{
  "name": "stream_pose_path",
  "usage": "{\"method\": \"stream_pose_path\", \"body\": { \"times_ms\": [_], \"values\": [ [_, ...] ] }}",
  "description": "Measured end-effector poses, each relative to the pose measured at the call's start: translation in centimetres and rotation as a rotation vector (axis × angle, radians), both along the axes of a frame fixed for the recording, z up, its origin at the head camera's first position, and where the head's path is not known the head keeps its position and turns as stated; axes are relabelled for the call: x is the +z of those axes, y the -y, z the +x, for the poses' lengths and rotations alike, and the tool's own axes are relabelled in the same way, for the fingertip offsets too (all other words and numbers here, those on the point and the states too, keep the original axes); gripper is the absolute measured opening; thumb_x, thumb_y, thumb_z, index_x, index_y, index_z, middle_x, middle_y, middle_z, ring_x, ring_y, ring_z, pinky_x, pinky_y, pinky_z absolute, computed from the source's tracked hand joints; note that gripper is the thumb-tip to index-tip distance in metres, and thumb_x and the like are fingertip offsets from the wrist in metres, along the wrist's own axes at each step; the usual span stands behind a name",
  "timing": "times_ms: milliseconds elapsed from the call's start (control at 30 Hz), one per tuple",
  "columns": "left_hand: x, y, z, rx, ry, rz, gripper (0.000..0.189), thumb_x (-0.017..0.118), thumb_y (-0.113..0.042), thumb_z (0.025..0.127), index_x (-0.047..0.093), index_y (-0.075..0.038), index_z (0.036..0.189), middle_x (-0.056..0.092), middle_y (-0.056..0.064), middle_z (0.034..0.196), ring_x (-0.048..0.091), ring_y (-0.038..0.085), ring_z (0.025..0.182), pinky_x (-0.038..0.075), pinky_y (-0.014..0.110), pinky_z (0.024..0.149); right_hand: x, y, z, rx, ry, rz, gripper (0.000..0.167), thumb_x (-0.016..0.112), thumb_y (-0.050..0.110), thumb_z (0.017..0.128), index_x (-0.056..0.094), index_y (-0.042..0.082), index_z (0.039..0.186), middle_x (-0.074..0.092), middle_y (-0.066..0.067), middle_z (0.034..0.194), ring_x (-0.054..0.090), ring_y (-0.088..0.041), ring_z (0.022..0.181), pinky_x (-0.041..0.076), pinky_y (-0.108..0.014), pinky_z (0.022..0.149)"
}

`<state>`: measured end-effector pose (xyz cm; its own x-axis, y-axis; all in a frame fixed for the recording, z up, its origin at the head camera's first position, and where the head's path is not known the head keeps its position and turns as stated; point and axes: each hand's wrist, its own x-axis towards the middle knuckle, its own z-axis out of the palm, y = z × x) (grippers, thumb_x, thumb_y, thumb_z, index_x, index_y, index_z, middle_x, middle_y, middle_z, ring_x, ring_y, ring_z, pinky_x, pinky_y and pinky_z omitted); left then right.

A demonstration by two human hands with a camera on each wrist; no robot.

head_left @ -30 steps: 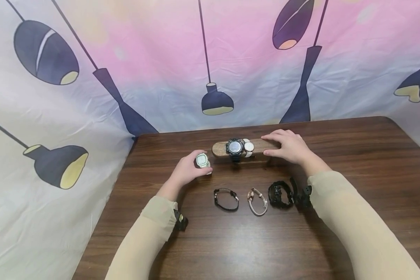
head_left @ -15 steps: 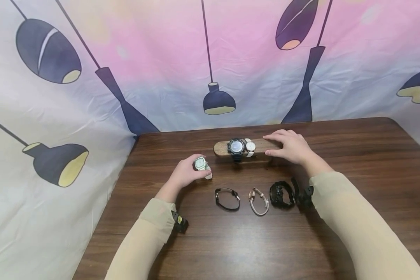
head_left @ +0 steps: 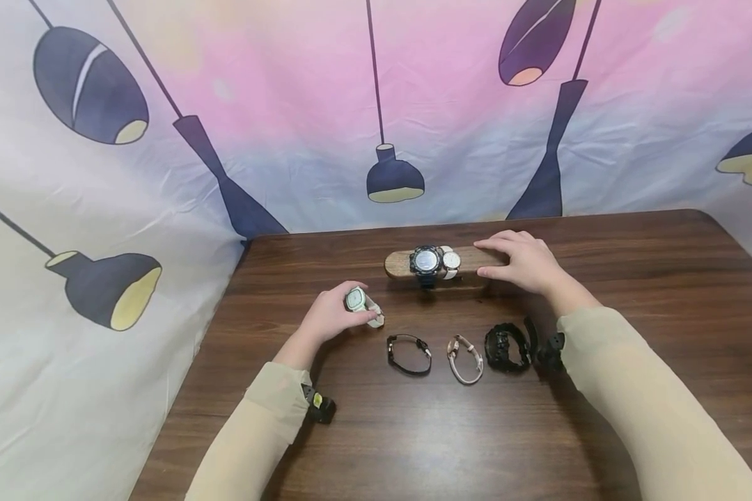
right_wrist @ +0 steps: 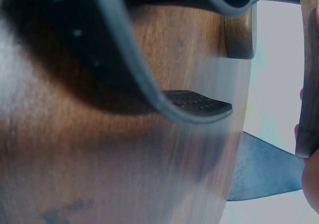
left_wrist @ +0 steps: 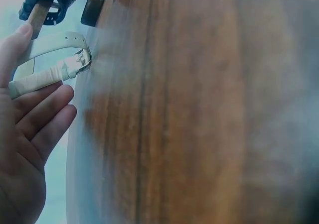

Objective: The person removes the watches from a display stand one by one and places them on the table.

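Note:
My left hand (head_left: 331, 314) pinches a pale watch (head_left: 356, 299) with a squarish face, left of and nearer than the wooden watch stand (head_left: 400, 264). In the left wrist view its buckled white strap (left_wrist: 37, 82) forms a loop between thumb and fingers. At the stand's right end, my right hand (head_left: 526, 261) grips the bar, thumb on the near side and fingers on the far side. Around that bar sit a black digital watch (head_left: 426, 260) and a round watch with a white strap (head_left: 452, 261). The right wrist view shows the bar (right_wrist: 309, 84) with only bits of the hand.
On the dark wooden table (head_left: 407, 431), nearer than the stand, lie a thin black-strapped watch (head_left: 409, 371), a pale-strapped watch (head_left: 466, 380) and a chunky black watch (head_left: 498, 346). That chunky one is close to the right wrist camera. A printed cloth (head_left: 288, 104) hangs behind the table.
The left hand has drawn the pale watch slightly toward me and away from the stand, and its strap has swung further right. The right hand keeps its hold on the bar.

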<state>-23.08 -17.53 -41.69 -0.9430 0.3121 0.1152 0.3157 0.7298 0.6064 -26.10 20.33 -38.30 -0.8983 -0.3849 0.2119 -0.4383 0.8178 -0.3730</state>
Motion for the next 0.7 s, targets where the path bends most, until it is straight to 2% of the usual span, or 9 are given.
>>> {"method": "stream_pose_path", "body": {
  "times_ms": [367,533,700],
  "values": [
    [-0.1,0.4,1.1,0.002,-0.033,0.005,0.053,0.078,-0.038,0.073,0.062,-0.011,0.116,0.068,0.005,0.098,0.061,0.019,0.086,0.047,0.037,0.075,0.0,-0.2,0.0,0.002,-0.008,0.004,0.059,0.065,0.050,0.082,0.055,0.021,0.133,0.050,-0.008,0.131,0.040,-0.034,0.119,0.028,-0.059,0.092],
    [-0.2,0.8,1.7,0.014,-0.034,0.012,0.046,0.079,-0.035,0.072,0.065,-0.011,0.108,0.068,0.002,0.094,0.061,0.018,0.084,0.047,0.036,0.073,-0.1,-0.2,-0.1,0.001,-0.007,0.013,0.059,0.065,0.050,0.082,0.055,0.021,0.133,0.049,-0.009,0.131,0.040,-0.034,0.119,0.028,-0.059,0.092],
    [-0.2,1.3,2.2,0.021,-0.057,-0.060,0.041,0.078,-0.041,0.071,0.066,-0.015,0.100,0.067,-0.002,0.088,0.060,0.016,0.080,0.047,0.035,0.071,-0.2,-0.1,-0.1,0.001,-0.007,0.020,0.060,0.065,0.050,0.083,0.054,0.021,0.134,0.049,-0.009,0.132,0.040,-0.034,0.119,0.028,-0.059,0.092]
  ]
}}
